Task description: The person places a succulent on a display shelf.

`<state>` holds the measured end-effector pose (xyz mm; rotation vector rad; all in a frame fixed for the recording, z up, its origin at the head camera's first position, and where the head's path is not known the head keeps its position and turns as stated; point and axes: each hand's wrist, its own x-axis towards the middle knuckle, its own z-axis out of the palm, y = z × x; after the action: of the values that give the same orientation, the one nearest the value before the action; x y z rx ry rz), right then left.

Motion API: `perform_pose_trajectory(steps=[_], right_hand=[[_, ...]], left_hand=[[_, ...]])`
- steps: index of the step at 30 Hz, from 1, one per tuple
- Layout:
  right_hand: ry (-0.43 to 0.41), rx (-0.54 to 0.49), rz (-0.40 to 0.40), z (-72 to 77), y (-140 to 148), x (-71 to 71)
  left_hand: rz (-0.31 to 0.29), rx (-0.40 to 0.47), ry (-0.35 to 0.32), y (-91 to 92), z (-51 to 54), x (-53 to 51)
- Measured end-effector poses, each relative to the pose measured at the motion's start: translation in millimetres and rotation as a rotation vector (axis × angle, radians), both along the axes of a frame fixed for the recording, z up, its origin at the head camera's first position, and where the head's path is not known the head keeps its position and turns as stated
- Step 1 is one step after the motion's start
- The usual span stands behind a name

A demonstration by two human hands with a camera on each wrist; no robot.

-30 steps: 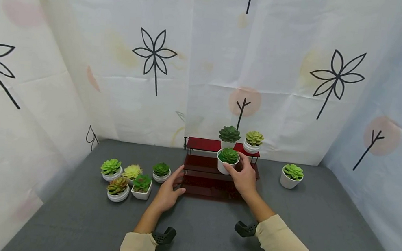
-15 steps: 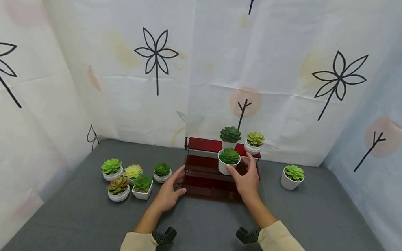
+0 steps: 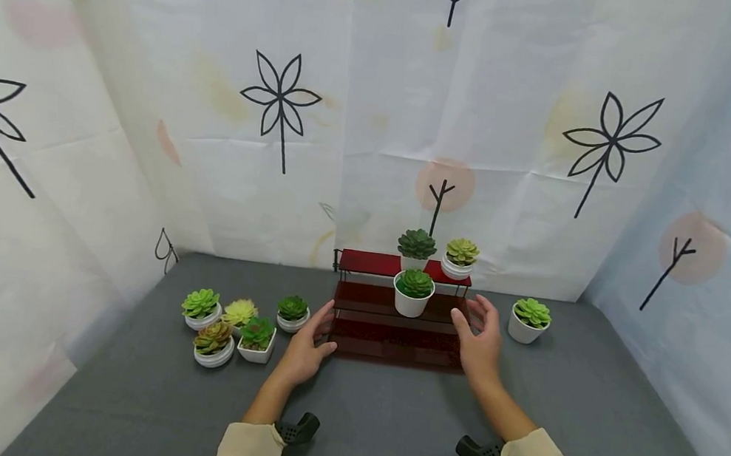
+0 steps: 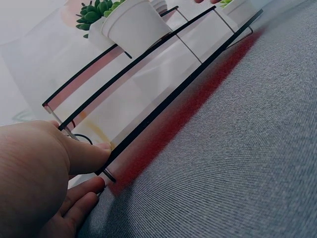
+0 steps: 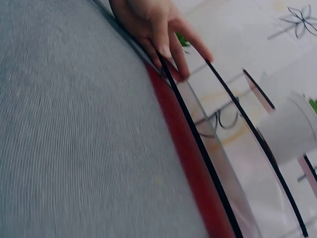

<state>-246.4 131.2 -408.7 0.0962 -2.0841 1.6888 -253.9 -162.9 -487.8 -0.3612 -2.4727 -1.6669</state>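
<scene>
A three-tier red shelf stands on the grey table. On its middle tier sits a white pot with a green succulent, touched by neither hand. The top tier bears a dark green plant and a yellow-green plant in a ribbed white pot. At the shelf's left end my left hand grips the corner, its thumb on the lower front edge in the left wrist view. Beside the right end, my right hand has thumb and fingers apart and holds nothing.
Several potted succulents stand left of the shelf, among them a reddish one, a square-potted one and a dark green one. Another white pot is to the right. Patterned cloth hangs behind the table.
My right hand has let go of the white pot on the middle tier and moved right, to the shelf's right end. My left hand has stayed at the left end.
</scene>
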Motion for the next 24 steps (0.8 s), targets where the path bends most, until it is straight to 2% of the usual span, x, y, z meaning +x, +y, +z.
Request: perform_pose_trajectory(steps=[1,5,8,10,15,21,24], right_hand=[[0.012,-0.002,-0.018,-1.6,3.7,-0.3],[0.05,-0.005,-0.097,-23.3,24.3,-12.5],[0.041,-0.004,-0.147,-41.1,39.7,-21.5],[0.036,-0.005,-0.167,-47.1,45.9,-22.6],[0.03,-0.013,-0.248,-55.4,55.6,-22.1],[-0.055,-0.022,-0.376,-59.2,66.5,-21.2],[-0.079,-0.041,-0.41,-60.6,72.3,-22.7]], left_hand=[[0.002,0.0,0.001,-0.1,-0.3,-0.1],[0.013,0.005,-0.002,0.0,-0.6,-0.5],[0.01,0.008,-0.003,0.7,-0.6,-0.6],[0.004,0.003,0.001,0.5,-1.4,-0.4],[0.0,-0.003,0.007,-0.2,-4.1,-1.0],[-0.007,-0.004,0.022,-0.1,-4.9,-1.8],[-0.002,-0.002,0.015,-0.1,-4.2,-2.0]])
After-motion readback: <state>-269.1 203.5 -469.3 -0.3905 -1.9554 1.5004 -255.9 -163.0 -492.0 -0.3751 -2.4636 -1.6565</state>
